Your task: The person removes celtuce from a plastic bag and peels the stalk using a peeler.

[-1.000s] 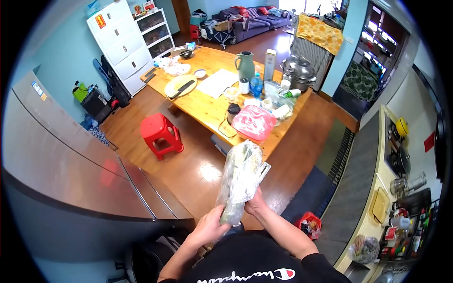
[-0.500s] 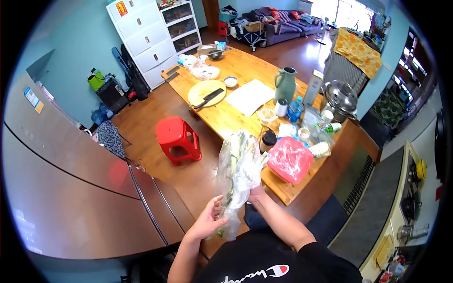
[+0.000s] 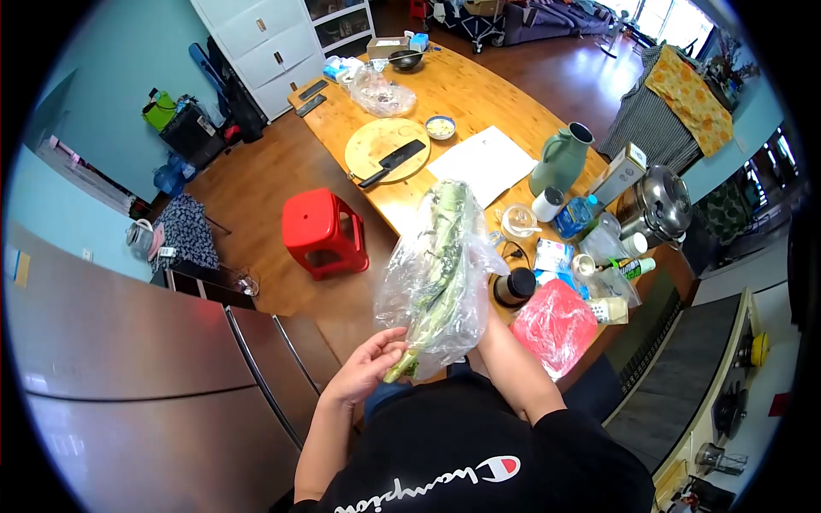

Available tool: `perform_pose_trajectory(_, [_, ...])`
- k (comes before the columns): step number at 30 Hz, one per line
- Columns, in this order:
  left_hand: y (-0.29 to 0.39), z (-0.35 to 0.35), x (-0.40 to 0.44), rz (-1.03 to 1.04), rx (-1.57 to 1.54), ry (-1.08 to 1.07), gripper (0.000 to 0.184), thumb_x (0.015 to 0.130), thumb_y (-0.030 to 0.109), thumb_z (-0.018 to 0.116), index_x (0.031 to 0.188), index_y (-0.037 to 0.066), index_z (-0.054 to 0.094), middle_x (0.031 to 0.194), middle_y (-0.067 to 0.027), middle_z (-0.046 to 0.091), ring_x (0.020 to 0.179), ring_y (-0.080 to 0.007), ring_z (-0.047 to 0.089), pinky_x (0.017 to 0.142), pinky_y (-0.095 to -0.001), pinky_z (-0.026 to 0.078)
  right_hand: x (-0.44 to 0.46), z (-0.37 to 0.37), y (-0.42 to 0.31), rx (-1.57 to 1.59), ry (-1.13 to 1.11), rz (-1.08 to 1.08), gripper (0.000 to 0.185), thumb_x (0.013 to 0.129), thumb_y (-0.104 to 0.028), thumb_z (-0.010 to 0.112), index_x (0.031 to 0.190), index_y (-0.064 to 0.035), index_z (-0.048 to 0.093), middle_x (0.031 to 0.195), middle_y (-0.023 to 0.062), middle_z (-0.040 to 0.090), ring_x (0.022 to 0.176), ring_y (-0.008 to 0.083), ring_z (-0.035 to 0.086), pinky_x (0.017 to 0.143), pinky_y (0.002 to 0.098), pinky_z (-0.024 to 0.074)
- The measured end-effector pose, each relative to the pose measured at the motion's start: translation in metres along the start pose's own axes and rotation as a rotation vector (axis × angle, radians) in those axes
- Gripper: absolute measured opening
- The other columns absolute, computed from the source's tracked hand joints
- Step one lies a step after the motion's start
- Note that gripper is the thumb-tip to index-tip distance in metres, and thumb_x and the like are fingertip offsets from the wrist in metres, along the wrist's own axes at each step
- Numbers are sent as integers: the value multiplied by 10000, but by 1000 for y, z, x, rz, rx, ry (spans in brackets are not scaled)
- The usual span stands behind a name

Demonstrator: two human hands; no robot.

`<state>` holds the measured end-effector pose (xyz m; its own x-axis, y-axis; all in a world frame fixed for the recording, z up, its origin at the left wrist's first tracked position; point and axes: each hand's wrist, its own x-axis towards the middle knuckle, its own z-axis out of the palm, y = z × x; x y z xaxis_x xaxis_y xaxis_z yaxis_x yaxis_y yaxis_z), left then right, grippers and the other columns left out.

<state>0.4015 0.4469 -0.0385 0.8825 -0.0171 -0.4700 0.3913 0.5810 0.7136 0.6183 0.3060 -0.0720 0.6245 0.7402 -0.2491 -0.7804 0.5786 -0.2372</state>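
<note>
Wooden table — right hand behind bagged vegetable

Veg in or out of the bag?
Mostly in: the clear bag wraps most of the green veg. Cannot tell whether its lower tip, near the left hand, pokes out.

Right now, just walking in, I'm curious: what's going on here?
A person is handling a long green vegetable in a clear plastic bag, in front of a wooden table. The left hand is at the lower end of the bundle; the right hand is hidden behind it. On the table, a black-bladed cleaver lies across a round cutting board, beside a white sheet. A red plastic stool stands on the floor.
</note>
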Motion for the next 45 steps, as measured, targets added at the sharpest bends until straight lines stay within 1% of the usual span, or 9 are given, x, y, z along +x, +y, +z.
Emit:
perform_pose_trajectory(7, [89,-76,61,-41,247,-157,543,913,-22,666,1423,-26,478,1163,-41,644,1028,-90,628,907,-243,507,82,25,26,-116,122,-168,555,1030,-502,424,1328,-58,574,1215,125,647,1050,289,636,884,419,544])
perform_pose_trajectory(16, [187,-166,128,-197,354,-337,425,1016,84,519,1434,5,527,1154,14,663,964,-50,584,873,-220,472,156,26,46,64,302,-410,504,1044,-429,443,1357,-48,547,1249,145,628,1070,305,626,907,425,540])
perform_pose_trajectory(20, [195,-187,189,-191,425,-448,400,1032,65,499,1422,-21,525,1201,-20,651,1067,-73,587,955,-241,468,183,29,32,90,367,-530,483,1049,-396,451,1370,-44,535,1264,154,620,1079,313,622,917,427,538])
perform_pose_trajectory(21, [196,-187,202,-143,490,-455,406,1027,96,527,1413,-28,529,1205,-14,644,1032,-54,560,895,-218,465,186,31,28,31,384,-540,484,1035,-373,493,1381,-37,520,1295,169,599,1105,328,606,944,436,530])
perform_pose_trajectory(28, [232,-167,276,-72,999,-535,495,993,229,627,1406,-25,526,1175,-143,658,921,-164,645,811,-298,529,214,-3,-14,-38,527,-704,644,979,-568,508,1393,-76,522,1344,148,576,1154,325,580,969,482,502])
perform_pose_trajectory(31, [256,-163,303,58,1199,-583,535,963,263,669,1385,-37,531,1151,-219,648,905,-236,674,811,-327,541,221,-17,-37,213,668,-527,482,1010,-388,572,1356,-56,526,1236,122,589,1112,269,586,933,404,516])
perform_pose_trajectory(34, [263,-184,329,29,1199,-541,527,956,245,678,1377,-38,535,1161,-215,650,914,-239,674,821,-335,542,241,-47,-75,176,658,-537,451,1006,-360,578,1335,-53,541,1220,115,596,1098,259,589,925,394,517])
perform_pose_trajectory(39, [290,-217,374,-169,1125,-486,496,961,201,688,1379,-23,543,1155,-112,660,894,-123,604,818,-271,521,261,-105,-113,-29,716,-604,400,1000,-313,589,1300,-50,567,1193,103,607,1075,241,596,912,378,518])
perform_pose_trajectory(45, [318,-227,474,-250,1137,-557,453,957,169,695,1342,-32,565,1106,-74,649,890,-100,599,786,-244,516,267,-188,-74,-353,919,-570,340,993,-257,601,1259,-45,597,1160,88,620,1047,221,604,896,358,519])
